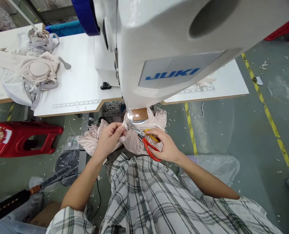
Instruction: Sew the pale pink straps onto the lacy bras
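Observation:
A pale pink lace garment lies over my lap, just below the head of the sewing machine. My left hand pinches an edge of this fabric between thumb and fingers. In my right hand are scissors with one red and one yellow handle. Their blades point left toward the pinched edge; whether they touch the cloth I cannot tell. The machine's round metal end, with a brown patch on it, sits right above the blades and hides part of the garment.
More pale garments are heaped on the white table at the left, near a small grey tool. A red stool stands on the left floor. A clear plastic bag lies at the right.

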Demonstrator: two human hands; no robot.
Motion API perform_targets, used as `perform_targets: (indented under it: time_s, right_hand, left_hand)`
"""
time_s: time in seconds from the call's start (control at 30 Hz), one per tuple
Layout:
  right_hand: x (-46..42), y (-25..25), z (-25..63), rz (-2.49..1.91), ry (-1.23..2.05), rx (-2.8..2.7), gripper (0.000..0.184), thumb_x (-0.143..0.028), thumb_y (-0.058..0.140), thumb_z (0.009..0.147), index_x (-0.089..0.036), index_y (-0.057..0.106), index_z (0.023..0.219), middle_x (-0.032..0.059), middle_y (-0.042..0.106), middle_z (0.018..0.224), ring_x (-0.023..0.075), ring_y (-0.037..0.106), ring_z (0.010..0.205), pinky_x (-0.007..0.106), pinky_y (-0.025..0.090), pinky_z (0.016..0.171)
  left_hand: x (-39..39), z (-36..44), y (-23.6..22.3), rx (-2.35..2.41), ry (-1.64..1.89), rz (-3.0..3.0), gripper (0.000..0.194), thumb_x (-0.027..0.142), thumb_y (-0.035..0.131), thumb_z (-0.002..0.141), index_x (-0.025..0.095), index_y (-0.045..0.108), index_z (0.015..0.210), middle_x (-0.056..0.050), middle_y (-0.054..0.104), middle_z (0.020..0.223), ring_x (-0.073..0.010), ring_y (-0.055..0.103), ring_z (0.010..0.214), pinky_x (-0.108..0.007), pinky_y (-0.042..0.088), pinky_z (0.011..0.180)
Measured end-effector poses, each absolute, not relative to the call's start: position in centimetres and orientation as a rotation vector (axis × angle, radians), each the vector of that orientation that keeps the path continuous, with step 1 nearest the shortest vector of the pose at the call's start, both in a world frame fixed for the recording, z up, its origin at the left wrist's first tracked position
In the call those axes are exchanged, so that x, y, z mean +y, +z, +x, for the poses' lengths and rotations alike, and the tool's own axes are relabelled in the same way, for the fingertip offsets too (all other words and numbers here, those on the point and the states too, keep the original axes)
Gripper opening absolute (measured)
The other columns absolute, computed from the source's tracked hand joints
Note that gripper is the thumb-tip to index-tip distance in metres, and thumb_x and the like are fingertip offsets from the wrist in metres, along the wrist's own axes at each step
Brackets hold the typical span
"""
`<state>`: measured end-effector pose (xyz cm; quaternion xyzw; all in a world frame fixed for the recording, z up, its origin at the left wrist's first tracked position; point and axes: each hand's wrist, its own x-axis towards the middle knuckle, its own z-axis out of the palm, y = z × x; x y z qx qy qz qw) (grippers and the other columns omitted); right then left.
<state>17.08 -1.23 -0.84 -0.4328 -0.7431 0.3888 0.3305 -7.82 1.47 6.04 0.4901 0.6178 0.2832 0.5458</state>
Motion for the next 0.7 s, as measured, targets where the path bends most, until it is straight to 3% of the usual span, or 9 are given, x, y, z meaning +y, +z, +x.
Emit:
perform_targets:
  time_s: [0.7]
  right_hand:
    - [-0.3, 0.4, 15.4, -1.101, 1.026, -2.044, 0.056, -0.027, 0.071, 0.069, -0.024, 0.055, 0.123, 0.0100, 0.065, 0.121, 0.0273, 0.064, 0.106, 0.042, 0.055, 0.086]
  left_hand:
    - [1.5, -8.2, 5.9, 1.478, 0.626, 1.152, 0.030, 0.048, 0.056, 0.093, 0.020, 0.069, 0.091, -0.002, 0.069, 0.081, -0.0137, 0.061, 0.073, -0.022, 0.048, 0.065]
